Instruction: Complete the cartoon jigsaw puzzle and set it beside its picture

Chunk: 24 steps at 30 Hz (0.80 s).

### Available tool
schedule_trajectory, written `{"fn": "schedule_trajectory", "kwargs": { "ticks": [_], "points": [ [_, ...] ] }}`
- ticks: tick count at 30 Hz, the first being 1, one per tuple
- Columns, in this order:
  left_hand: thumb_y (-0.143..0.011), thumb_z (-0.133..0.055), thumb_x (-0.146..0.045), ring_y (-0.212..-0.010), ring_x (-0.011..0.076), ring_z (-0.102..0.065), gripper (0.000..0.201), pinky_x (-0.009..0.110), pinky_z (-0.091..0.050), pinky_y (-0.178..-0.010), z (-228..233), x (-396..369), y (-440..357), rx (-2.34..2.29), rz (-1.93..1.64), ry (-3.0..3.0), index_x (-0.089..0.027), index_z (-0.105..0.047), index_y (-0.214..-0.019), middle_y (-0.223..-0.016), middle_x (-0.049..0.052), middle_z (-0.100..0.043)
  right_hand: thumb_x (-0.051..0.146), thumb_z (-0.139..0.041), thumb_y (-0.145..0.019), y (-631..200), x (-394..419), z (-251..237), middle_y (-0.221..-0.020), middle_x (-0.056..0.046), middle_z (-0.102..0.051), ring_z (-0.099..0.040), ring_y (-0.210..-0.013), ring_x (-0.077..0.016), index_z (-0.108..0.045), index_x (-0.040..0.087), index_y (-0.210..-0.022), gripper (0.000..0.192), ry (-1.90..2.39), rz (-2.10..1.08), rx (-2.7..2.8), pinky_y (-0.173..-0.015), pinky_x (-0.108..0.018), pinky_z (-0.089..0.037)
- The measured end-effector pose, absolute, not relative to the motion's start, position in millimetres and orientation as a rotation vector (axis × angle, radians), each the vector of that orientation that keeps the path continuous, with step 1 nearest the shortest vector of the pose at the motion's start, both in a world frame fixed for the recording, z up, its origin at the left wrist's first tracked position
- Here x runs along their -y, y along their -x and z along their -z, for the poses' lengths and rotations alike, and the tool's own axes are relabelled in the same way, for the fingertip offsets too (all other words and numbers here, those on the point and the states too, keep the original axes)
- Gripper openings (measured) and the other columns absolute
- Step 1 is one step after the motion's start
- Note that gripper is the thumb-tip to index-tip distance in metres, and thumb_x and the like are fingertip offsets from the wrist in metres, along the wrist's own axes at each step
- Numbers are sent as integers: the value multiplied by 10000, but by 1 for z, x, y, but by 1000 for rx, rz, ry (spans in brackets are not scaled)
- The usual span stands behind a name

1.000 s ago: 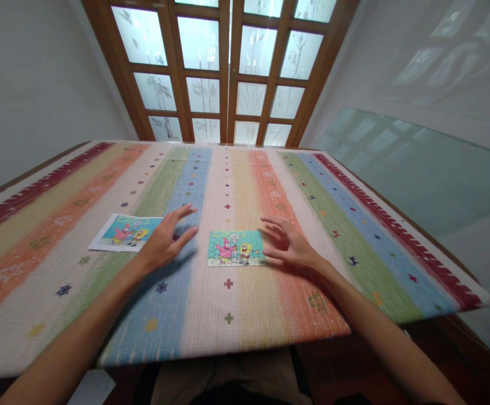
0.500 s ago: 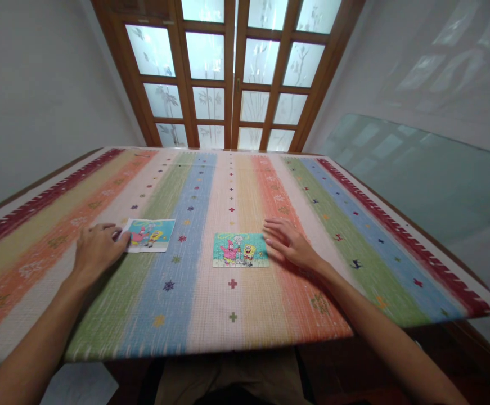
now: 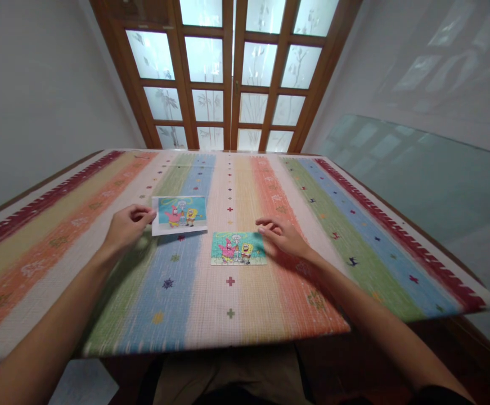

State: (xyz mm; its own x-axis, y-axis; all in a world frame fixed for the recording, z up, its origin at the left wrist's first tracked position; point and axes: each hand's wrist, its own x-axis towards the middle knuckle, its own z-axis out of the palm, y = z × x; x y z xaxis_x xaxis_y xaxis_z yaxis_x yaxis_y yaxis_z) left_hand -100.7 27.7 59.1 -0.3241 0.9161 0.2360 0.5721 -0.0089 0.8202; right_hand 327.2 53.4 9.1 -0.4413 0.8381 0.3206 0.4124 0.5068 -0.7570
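Observation:
Between thumb and fingers, my left hand (image 3: 129,228) pinches the left edge of a white-bordered picture card (image 3: 180,214). The card is lifted off the cloth, with a shadow under it, and shows pink and yellow cartoon figures on a teal ground. Right of it and nearer to me, a jigsaw puzzle (image 3: 238,248) lies flat, its joined pieces showing the same scene. My right hand (image 3: 284,237) is over the puzzle's upper right corner, fingers loosely bent and apart, holding nothing. Whether its fingertips touch the puzzle I cannot tell.
A striped tablecloth (image 3: 211,315) in several colours covers the table. Beyond its far edge stand wooden doors (image 3: 230,84) with frosted panes. A glass panel (image 3: 417,169) leans along the right wall. A pale sheet (image 3: 84,382) is below the table at lower left.
My left hand has raised the card from the cloth and carried it right and away from me. My right hand has shifted slightly left. The puzzle lies in the same place.

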Motion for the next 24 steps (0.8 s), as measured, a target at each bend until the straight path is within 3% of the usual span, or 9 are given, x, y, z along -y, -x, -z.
{"fn": "schedule_trajectory", "kwargs": {
  "ticks": [8, 15, 24],
  "points": [
    [-712, -812, -445, -723, 200, -693, 307, 300, -557, -697, -57, -65, 17, -1555, -1310, -1550, -193, -657, -795, -721, 39, -717, 436, -623, -1015, -297, -87, -19, -1165, -122, -736, -690, -993, -271, -763, 196, -1144, 306, 1144, -799, 1995, -881, -415, -577],
    [-720, -783, -478, -676, 191, -679, 314, 300, -526, -673, -34, -92, -21, -1468, -1253, -1572, -197, -652, -768, -688, 36, -705, 365, -646, -933, -295, -107, -12, -840, -67, -711, -625, -759, -213, -687, 178, -821, 222, 1305, -623, 1914, -696, -312, -484],
    [-758, -703, -369, -671, 196, -662, 181, 314, -502, -695, -19, -104, -32, -1495, -1162, -1727, -195, -665, -789, -694, 29, -718, 289, -693, -895, -304, -120, -8, -679, -28, -625, -568, -655, -183, -599, 189, -673, 260, 1484, -527, 1951, -619, -275, -385]
  ]
}}
